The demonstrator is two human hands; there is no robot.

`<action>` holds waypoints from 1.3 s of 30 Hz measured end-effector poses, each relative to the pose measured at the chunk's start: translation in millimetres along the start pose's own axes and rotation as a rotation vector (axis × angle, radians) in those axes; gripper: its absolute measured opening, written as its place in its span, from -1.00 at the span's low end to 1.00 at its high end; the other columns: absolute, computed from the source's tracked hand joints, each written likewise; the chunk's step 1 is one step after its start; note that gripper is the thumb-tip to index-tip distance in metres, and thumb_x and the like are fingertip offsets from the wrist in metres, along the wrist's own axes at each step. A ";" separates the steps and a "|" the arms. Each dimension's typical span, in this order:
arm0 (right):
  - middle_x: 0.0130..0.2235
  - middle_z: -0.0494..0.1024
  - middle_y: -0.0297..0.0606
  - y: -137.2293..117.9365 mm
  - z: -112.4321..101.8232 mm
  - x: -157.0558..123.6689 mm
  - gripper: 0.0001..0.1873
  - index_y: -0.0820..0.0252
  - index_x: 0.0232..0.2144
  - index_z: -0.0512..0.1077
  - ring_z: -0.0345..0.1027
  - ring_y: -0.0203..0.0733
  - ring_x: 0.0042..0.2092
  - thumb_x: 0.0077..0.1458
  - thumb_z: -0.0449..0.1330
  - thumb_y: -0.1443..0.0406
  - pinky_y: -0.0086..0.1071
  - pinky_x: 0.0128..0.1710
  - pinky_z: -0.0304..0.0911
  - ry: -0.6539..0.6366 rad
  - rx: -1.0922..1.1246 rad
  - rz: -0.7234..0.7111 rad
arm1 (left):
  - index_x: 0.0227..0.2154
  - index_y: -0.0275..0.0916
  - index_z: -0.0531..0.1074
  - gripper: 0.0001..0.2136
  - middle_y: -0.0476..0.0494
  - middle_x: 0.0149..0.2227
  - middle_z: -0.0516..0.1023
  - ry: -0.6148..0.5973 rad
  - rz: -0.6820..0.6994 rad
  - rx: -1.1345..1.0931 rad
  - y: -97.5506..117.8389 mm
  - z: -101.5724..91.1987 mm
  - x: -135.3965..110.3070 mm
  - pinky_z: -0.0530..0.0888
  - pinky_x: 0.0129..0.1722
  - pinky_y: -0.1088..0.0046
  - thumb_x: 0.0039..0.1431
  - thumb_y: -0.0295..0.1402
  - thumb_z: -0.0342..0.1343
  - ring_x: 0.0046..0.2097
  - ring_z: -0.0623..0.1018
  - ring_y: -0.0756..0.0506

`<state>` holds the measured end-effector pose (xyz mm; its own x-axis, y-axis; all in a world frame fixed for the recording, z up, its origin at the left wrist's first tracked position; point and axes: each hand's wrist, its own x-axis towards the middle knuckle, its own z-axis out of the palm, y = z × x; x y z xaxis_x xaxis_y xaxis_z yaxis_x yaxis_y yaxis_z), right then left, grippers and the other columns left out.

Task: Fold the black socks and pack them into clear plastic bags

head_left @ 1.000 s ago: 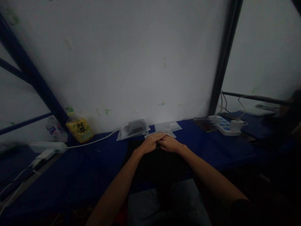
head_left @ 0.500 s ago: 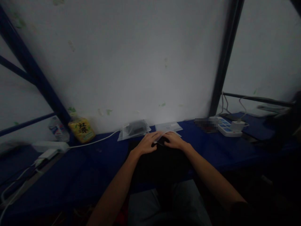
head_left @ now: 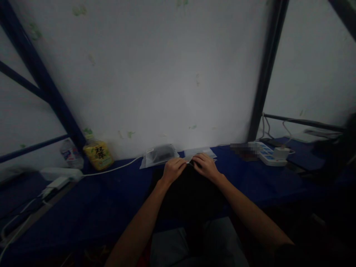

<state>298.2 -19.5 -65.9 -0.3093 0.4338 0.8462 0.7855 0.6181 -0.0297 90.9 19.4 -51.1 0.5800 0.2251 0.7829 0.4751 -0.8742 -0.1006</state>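
Observation:
My left hand and my right hand meet over a black mat or cloth on the blue table. Their fingers are closed, pinching a small translucent plastic bag from either side. Only a pale edge of the bag shows between the fingertips; the rest is hidden or too dark to make out. Just behind my left hand lie clear bags with a dark item inside. Beyond my right hand is a flat whitish plastic bag.
A yellow drink bottle and a clear bottle with a label stand at the left by the blue frame post. White power strips lie left, and another right with a charger plugged in. A white wall rises behind.
The fingers have drawn closer together, and less of the translucent bag shows between them. My right hand is turned more inward. The view has shifted slightly.

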 end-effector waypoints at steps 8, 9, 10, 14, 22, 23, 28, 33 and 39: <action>-0.27 0.48 -0.16 -18.9 4.0 4.2 -0.72 0.20 -0.04 0.41 0.36 -0.20 -0.25 0.28 -0.01 0.34 -0.36 -0.22 0.32 -0.041 -0.065 -0.134 | -0.26 -0.27 0.46 -0.81 -0.17 -0.27 0.58 -0.016 0.014 0.030 1.4 4.4 -3.6 0.48 -0.18 0.36 0.31 -0.43 -0.07 -0.22 0.56 -0.09; -0.26 0.48 -0.15 -18.9 4.3 4.0 -0.73 0.21 -0.05 0.41 0.37 -0.19 -0.23 0.28 -0.01 0.35 -0.36 -0.21 0.32 -0.054 -0.064 -0.126 | -0.25 -0.27 0.46 -0.81 -0.16 -0.27 0.58 -0.023 0.008 0.017 1.3 4.5 -4.0 0.48 -0.20 0.38 0.31 -0.43 -0.08 -0.23 0.56 -0.08; -0.24 0.48 -0.15 -18.9 4.5 3.8 -0.73 0.21 -0.05 0.40 0.37 -0.19 -0.22 0.28 -0.02 0.35 -0.36 -0.21 0.32 -0.065 -0.064 -0.118 | -0.25 -0.27 0.46 -0.81 -0.15 -0.27 0.58 -0.029 0.003 0.007 1.4 4.4 -4.1 0.48 -0.21 0.40 0.32 -0.43 -0.08 -0.23 0.56 -0.07; -0.22 0.48 -0.16 -20.1 4.9 3.4 -0.73 0.19 -0.05 0.37 0.38 -0.20 -0.22 0.30 -0.06 0.35 -0.39 -0.24 0.31 -0.111 -0.070 -0.062 | -0.24 -0.28 0.46 -0.81 -0.16 -0.25 0.58 -0.039 -0.010 -0.012 2.9 3.7 -3.1 0.49 -0.21 0.42 0.32 -0.44 -0.08 -0.22 0.57 -0.08; -0.26 0.51 -0.17 -20.6 1.5 11.6 -0.76 0.24 -0.09 0.37 0.34 -0.17 -0.21 0.31 -0.05 0.34 -0.36 -0.19 0.21 -0.122 -0.135 -0.060 | -0.23 -0.26 0.49 -0.82 -0.15 -0.24 0.60 0.002 0.005 -0.037 -0.6 3.7 -0.4 0.52 -0.21 0.42 0.29 -0.44 -0.03 -0.21 0.59 -0.07; -0.27 0.51 -0.18 -20.1 -0.1 12.6 -0.77 0.23 -0.09 0.36 0.33 -0.17 -0.22 0.31 -0.04 0.34 -0.35 -0.19 0.19 -0.127 -0.165 -0.062 | -0.22 -0.26 0.50 -0.82 -0.15 -0.22 0.61 0.017 0.010 -0.040 -1.1 3.3 0.2 0.52 -0.20 0.41 0.29 -0.44 -0.02 -0.20 0.60 -0.07; -0.31 0.50 -0.24 -15.8 -6.2 15.5 -0.81 0.12 -0.14 0.40 0.26 -0.12 -0.20 0.28 0.01 0.30 -0.31 -0.22 0.08 -0.137 -0.353 0.006 | -0.22 -0.23 0.51 -0.83 -0.10 -0.22 0.61 0.040 0.008 -0.053 -2.7 -1.3 2.7 0.53 -0.15 0.41 0.28 -0.43 0.01 -0.19 0.60 -0.06; -0.31 0.51 -0.24 -9.3 -10.4 16.1 -0.81 0.11 -0.15 0.41 0.22 -0.11 -0.18 0.29 0.01 0.30 -0.26 -0.17 0.01 -0.124 -0.420 0.036 | -0.23 -0.23 0.53 -0.83 -0.09 -0.24 0.62 0.059 -0.031 -0.050 -5.3 -5.0 3.0 0.53 -0.15 0.40 0.28 -0.40 0.03 -0.20 0.60 -0.06; -0.30 0.51 -0.20 0.0 -15.4 13.9 -0.78 0.11 -0.15 0.41 0.18 -0.06 -0.14 0.30 -0.02 0.29 -0.20 -0.12 -0.03 -0.079 -0.419 0.103 | -0.23 -0.22 0.54 -0.81 -0.11 -0.24 0.62 0.079 -0.116 -0.071 -9.8 -8.8 2.5 0.53 -0.16 0.38 0.29 -0.36 0.02 -0.20 0.60 -0.07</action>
<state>302.2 -23.6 -46.0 -0.2458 0.5383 0.8061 0.9588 0.2572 0.1205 81.9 24.8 -42.7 0.4687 0.2943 0.8329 0.4865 -0.8730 0.0347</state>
